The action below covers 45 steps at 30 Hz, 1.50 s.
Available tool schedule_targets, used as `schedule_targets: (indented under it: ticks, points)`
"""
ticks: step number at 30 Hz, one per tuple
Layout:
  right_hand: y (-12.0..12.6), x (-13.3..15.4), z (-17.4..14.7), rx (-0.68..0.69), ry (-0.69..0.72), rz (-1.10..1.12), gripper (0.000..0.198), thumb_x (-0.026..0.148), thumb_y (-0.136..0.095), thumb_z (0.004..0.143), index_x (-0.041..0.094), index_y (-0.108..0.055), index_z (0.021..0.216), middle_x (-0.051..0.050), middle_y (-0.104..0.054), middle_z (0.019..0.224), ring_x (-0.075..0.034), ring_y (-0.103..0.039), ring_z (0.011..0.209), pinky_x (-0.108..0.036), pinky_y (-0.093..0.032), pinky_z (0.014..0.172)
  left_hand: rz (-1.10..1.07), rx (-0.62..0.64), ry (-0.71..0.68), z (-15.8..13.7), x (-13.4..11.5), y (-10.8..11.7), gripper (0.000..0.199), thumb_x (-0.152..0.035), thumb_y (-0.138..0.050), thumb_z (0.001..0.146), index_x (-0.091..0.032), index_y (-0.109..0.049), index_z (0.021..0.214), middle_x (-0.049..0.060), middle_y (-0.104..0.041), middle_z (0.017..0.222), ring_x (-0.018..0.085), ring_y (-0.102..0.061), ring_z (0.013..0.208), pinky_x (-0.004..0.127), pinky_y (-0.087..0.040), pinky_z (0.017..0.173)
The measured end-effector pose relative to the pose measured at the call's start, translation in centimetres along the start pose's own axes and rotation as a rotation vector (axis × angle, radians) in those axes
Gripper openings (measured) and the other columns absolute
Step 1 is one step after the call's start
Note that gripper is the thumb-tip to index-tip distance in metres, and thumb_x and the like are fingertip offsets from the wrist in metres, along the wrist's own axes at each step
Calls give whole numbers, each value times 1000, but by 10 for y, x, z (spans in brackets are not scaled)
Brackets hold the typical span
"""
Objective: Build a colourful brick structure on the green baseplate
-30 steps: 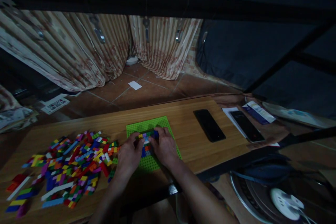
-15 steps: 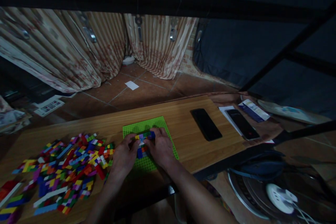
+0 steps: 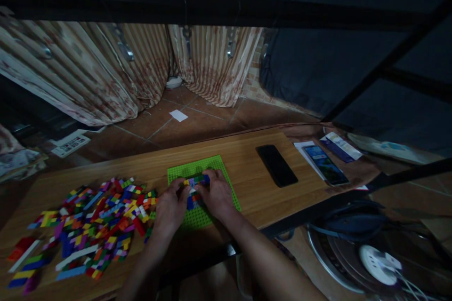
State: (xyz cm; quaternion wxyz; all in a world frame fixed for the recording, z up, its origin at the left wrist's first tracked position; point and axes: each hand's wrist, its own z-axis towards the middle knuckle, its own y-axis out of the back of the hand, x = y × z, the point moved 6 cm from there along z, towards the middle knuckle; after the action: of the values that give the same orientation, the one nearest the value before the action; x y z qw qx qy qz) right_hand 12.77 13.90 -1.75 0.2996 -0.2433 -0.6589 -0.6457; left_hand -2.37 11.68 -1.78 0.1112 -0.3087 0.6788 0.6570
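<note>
A green studded baseplate [image 3: 208,166] lies on the wooden table. On it stands a small structure of coloured toy bricks [image 3: 192,182], with blue, yellow, purple and green pieces showing. My left hand [image 3: 173,204] grips its left end between thumb and fingers. At its right end, by a blue brick, my right hand [image 3: 219,193] has its thumb and fingers closed on the same structure. Both thumbs meet near a pale piece in the middle. My fingers hide part of the bricks, so I cannot tell how they join the plate.
A loose heap of toy bricks [image 3: 102,218] spreads over the table's left side. To the right lie a black phone [image 3: 277,165] and a second phone [image 3: 325,164] with a lit screen, over papers. A power strip [image 3: 377,263] sits lower right. A dark metal bar [image 3: 212,7] crosses above.
My hands keep nearly the same grip on the brick structure. The far right phone's screen has turned from dark to a bright picture. The view has shifted slightly.
</note>
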Motion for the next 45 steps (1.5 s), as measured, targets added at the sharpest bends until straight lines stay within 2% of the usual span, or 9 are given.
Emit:
schedule_targets:
  ticks: [9, 17, 26, 30, 34, 37, 40, 42, 45]
  points:
    - [0, -1, 0, 8, 5, -26, 41, 40, -61, 84, 22, -59, 120, -9, -59, 112, -24, -59, 103, -38, -48, 91, 2, 42, -8, -6, -3, -1, 42, -37, -46, 92, -15, -56, 126, 11, -72, 101, 24, -69, 88, 32, -52, 76]
    - [1, -1, -1, 19, 40, -36, 35, 33, -53, 89, 21, -58, 122, -10, -59, 113, -24, -58, 105, -38, -47, 93, -27, 45, 64, 0, -1, -1, 38, -36, -53, 87, -18, -59, 121, 8, -73, 96, 21, -69, 82, 29, -51, 71]
    - [-2, -4, 0, -8, 63, -61, 35, 34, -54, 89, 21, -58, 121, -10, -60, 114, -24, -59, 105, -37, -49, 91, -106, 43, 88, 5, 2, -3, 32, -32, -59, 85, -19, -62, 113, 5, -72, 90, 19, -67, 81, 27, -48, 71]
    - [-3, -6, -2, -32, 122, -77, 36, 36, -49, 91, 18, -58, 121, -13, -59, 114, -26, -59, 103, -40, -49, 90, -160, 9, 72, 0, 3, -7, 30, -30, -60, 84, -20, -62, 112, 3, -71, 84, 17, -67, 77, 26, -48, 69]
    - [-6, -14, -1, -49, 166, -126, 45, 44, -44, 92, 15, -57, 123, -16, -59, 114, -28, -60, 101, -44, -49, 89, -182, 12, 16, -7, 1, -11, 34, -32, -58, 85, -18, -61, 117, 5, -72, 89, 19, -68, 79, 28, -50, 72]
    - [-7, -20, 2, -52, 195, -172, 52, 52, -42, 90, 15, -59, 123, -16, -61, 110, -29, -60, 99, -45, -49, 88, -199, -8, -36, -15, -2, -5, 40, -35, -53, 88, -16, -58, 124, 8, -72, 97, 20, -67, 84, 29, -51, 79]
    - [-6, -28, 4, -34, 161, -226, 60, 60, -40, 87, 16, -60, 122, -16, -61, 111, -30, -62, 94, -45, -50, 83, -253, 5, -71, -23, 1, 8, 44, -34, -51, 89, -16, -55, 129, 8, -72, 100, 19, -67, 81, 29, -52, 78]
    - [-6, -31, 5, -5, 169, -246, 63, 63, -39, 86, 16, -61, 122, -17, -61, 110, -30, -62, 92, -44, -51, 81, -274, -12, -78, -26, 9, 24, 41, -33, -51, 89, -17, -57, 127, 7, -73, 99, 18, -67, 80, 28, -52, 78]
    - [-4, -39, 8, 8, 172, -295, 67, 67, -38, 84, 17, -61, 121, -17, -62, 107, -30, -63, 86, -45, -51, 76, -293, -102, -63, -27, 33, 54, 32, -29, -51, 88, -19, -65, 116, 5, -73, 96, 17, -66, 80, 26, -52, 77]
